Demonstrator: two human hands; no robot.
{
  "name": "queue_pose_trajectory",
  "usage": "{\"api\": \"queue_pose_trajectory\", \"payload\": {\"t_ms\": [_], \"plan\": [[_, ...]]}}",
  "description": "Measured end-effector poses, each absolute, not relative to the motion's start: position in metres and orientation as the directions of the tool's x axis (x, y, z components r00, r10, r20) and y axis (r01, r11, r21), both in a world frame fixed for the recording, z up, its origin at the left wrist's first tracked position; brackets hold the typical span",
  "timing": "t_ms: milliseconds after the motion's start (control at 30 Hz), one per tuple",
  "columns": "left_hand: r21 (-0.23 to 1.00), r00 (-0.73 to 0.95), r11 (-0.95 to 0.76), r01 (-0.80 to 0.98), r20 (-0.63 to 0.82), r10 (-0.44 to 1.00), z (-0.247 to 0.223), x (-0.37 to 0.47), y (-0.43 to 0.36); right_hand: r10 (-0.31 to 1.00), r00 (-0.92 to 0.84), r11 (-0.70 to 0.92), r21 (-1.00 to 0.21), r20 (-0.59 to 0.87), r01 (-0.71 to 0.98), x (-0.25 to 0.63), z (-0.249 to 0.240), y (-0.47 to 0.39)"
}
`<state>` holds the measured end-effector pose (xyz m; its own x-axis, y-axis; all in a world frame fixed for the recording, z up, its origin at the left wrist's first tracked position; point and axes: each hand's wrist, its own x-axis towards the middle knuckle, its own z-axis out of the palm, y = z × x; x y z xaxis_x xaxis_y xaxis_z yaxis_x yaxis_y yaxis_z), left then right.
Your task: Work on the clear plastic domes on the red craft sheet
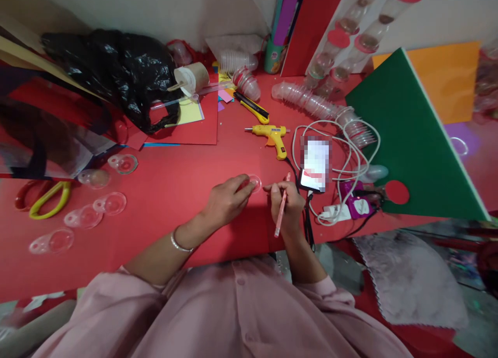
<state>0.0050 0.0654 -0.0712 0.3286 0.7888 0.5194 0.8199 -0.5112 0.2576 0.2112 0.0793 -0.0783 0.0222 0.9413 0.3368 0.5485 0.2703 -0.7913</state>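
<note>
My left hand point(229, 198) is closed, its thumb and fingers pinching the near edge of a small round clear plastic piece point(255, 183) over the red tabletop point(163, 181). To its right, my right hand point(291, 205) grips a pink patterned pencil point(280, 212), which slants across the fingers. The index finger of this hand points toward the clear piece, with a small gap between them. Beyond both hands lies a yellow glue gun point(274, 135). Several similar clear plastic pieces with rounded tabs, one of them a clear piece point(111, 203), lie at the left.
A lit phone point(315, 163) and white cable point(368, 166) lie right of my hands, beside a purple adapter point(357, 198). Behind are a yellow cutter point(252, 108), stacked clear cups point(311, 104) and a black bag point(116, 72). Scissors point(50, 200) lie far left; a green board point(412, 145) leans right.
</note>
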Motion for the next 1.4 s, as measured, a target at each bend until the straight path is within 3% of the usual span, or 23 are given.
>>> {"api": "queue_pose_trajectory", "payload": {"t_ms": [100, 333, 600, 900, 1000, 1167, 1400], "plan": [[0.255, 0.332, -0.484, 0.837, 0.468, 0.819, -0.073, 0.004, 0.063, 0.957, 0.066, 0.220, -0.853, 0.284, 0.473, 0.211, -0.080, 0.080], [0.235, 0.320, -0.435, 0.869, 0.402, 0.858, -0.080, 0.005, 0.055, 0.917, 0.082, 0.312, -0.831, 0.389, 0.461, 0.212, -0.078, 0.085], [0.263, 0.301, -0.431, 0.863, 0.418, 0.857, -0.077, 0.009, 0.055, 0.980, 0.106, 0.130, -0.943, 0.170, 0.307, 0.206, -0.080, 0.083], [0.164, 0.287, -0.376, 0.912, 0.399, 0.871, -0.072, 0.011, 0.047, 0.992, 0.024, 0.119, -0.972, 0.127, 0.203, 0.205, -0.078, 0.083], [0.178, 0.288, -0.352, 0.919, 0.305, 0.908, -0.069, 0.013, 0.047, 0.994, 0.027, 0.102, -0.979, 0.109, 0.177, 0.204, -0.079, 0.083], [0.201, 0.240, -0.268, 0.942, 0.153, 0.959, -0.059, 0.017, 0.046, 0.990, 0.007, 0.139, -0.969, 0.144, 0.205, 0.208, -0.081, 0.084], [0.138, 0.262, -0.277, 0.951, 0.119, 0.958, -0.065, 0.018, 0.043, 0.984, -0.004, 0.169, -0.943, 0.176, 0.286, 0.215, -0.088, 0.089]]}}
